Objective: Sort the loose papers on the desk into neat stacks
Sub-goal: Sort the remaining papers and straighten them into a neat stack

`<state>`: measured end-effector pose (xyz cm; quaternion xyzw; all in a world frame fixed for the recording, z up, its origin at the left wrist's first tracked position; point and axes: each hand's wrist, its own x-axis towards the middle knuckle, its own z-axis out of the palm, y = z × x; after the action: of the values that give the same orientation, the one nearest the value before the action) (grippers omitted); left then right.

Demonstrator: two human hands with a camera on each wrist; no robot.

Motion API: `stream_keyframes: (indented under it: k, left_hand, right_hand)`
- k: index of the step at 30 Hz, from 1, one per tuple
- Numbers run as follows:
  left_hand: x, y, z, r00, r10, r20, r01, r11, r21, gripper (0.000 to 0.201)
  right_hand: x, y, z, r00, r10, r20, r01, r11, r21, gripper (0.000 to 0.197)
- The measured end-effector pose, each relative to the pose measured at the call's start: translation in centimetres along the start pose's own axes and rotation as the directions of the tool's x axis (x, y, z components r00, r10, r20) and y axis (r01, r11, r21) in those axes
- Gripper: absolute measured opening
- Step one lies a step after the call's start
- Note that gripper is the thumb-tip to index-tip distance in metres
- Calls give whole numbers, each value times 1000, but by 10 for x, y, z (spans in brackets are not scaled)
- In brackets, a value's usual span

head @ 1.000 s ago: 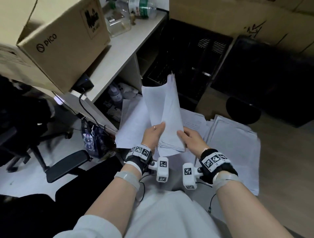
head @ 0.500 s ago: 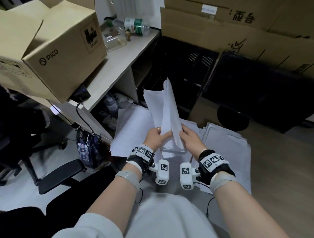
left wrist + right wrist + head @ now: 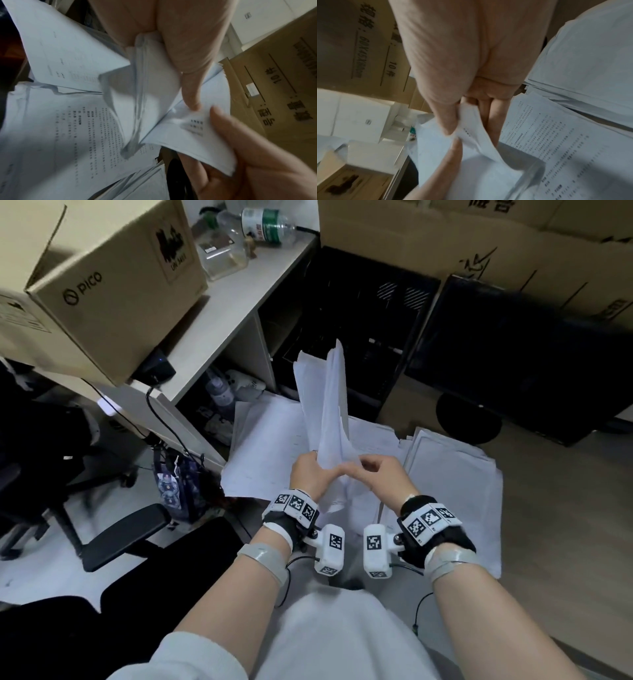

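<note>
Between both hands (image 3: 310, 474), paper sheaf (image 3: 327, 405)

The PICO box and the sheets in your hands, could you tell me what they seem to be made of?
The PICO box looks like plain brown cardboard with a matte finish, black print and a raised top flap. The sheets, gripped by the left hand and pinched by the right hand, look like thin white office paper: they bend and fan, with printed text showing.
</note>
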<state>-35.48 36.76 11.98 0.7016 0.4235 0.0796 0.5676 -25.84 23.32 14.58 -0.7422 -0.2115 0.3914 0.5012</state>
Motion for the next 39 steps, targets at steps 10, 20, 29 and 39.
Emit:
stream_keyframes:
  k: [10,20,29,39]
  left_hand:
    - [40,2,-25,985,-137,-102,91,926,-366,16]
    - [68,1,-47,982,-167,92,191,833,-519,35]
    - [69,-20,-71,970,-239,41,234,879,-415,25]
    - [57,-77,-120,940,-333,-75,324,940,-108,12]
  right_hand:
    - [46,-14,-13,936,69,-345,-36,994,102,27]
    - [74,-27,30,955,41,-294,-14,995,94,94]
    - [94,-13,56,984,127,-128,-126,992,19,13]
    - [111,44,82,911,361,-200,-371,928,-13,9]
